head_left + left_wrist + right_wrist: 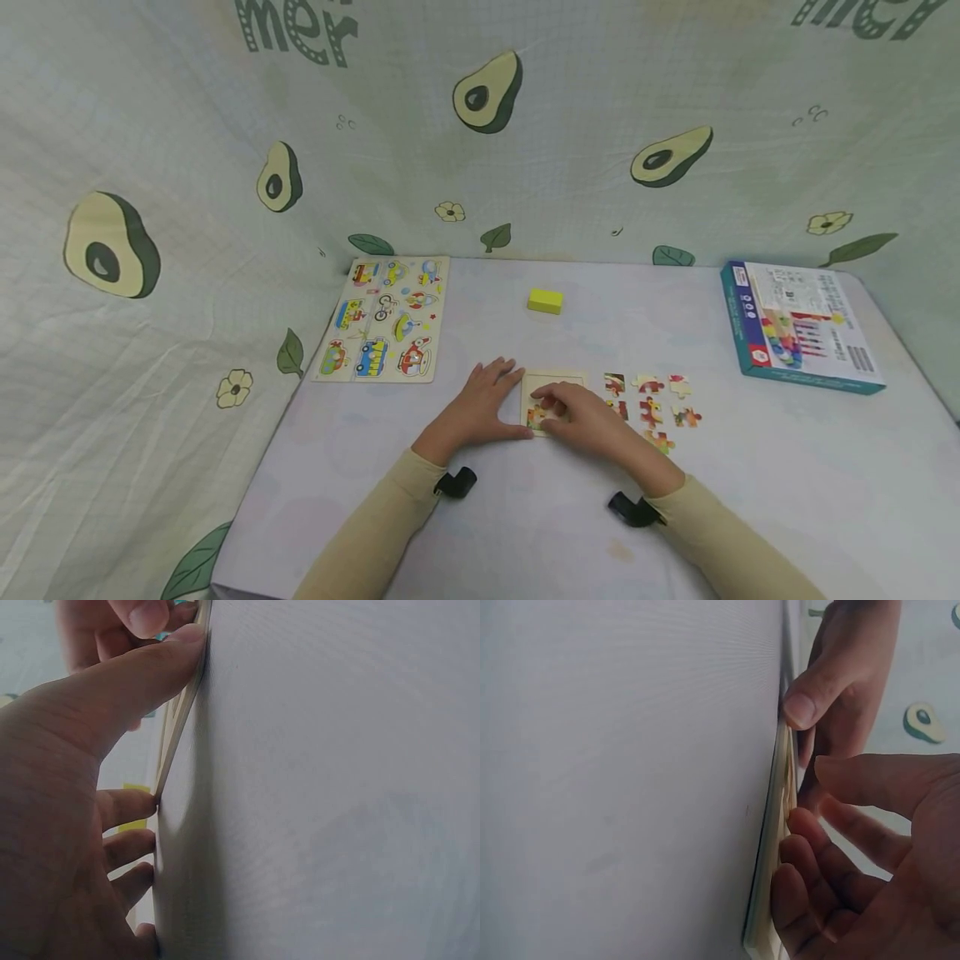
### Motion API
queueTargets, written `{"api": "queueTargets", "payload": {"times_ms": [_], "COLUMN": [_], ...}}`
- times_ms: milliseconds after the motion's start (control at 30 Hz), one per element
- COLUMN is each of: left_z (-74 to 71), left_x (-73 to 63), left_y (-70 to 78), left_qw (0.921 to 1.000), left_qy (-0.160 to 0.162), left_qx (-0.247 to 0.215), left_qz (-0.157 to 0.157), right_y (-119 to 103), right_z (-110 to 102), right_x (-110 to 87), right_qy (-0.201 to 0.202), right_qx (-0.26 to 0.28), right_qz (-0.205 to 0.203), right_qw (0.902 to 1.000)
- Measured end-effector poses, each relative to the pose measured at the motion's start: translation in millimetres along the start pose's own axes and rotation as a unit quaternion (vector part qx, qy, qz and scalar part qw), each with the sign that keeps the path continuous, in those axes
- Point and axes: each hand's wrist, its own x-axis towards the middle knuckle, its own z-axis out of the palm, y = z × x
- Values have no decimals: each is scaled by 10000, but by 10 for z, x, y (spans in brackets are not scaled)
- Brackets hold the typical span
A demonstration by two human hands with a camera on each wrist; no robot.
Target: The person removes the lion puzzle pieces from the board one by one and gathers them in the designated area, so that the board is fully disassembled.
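A small wooden puzzle tray (555,374) lies flat in front of me, with a coloured puzzle piece (536,417) in its lower left corner. My left hand (480,408) steadies the tray's left side, fingers spread on the table. In the left wrist view the thumb (176,656) presses on the tray's edge. Over the tray hovers my right hand (588,421), hiding much of its right part. The right wrist view shows its fingertips (799,847) touching the tray, the thumb apart from them, and no piece visible between. Several loose jigsaw pieces (650,411) lie to the right.
A vehicle picture board (384,335) lies at the back left. Behind the tray sits a yellow block (545,301). A blue-edged box (813,325) lies at the back right. An avocado-print cloth (570,167) hangs behind the table.
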Motion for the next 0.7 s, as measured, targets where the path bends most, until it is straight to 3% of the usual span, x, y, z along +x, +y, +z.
{"api": "queueTargets", "payload": {"times_ms": [700], "left_z": [24], "left_x": [8], "left_y": [-15], "left_qw": [10000], "left_qy": [48], "left_qx": [-71], "left_qz": [22], "right_y": [-63], "right_z": [52], "right_x": [34], "right_qy": [66], "right_qx": [-457], "right_qz": [-43], "right_qw": [9989]}}
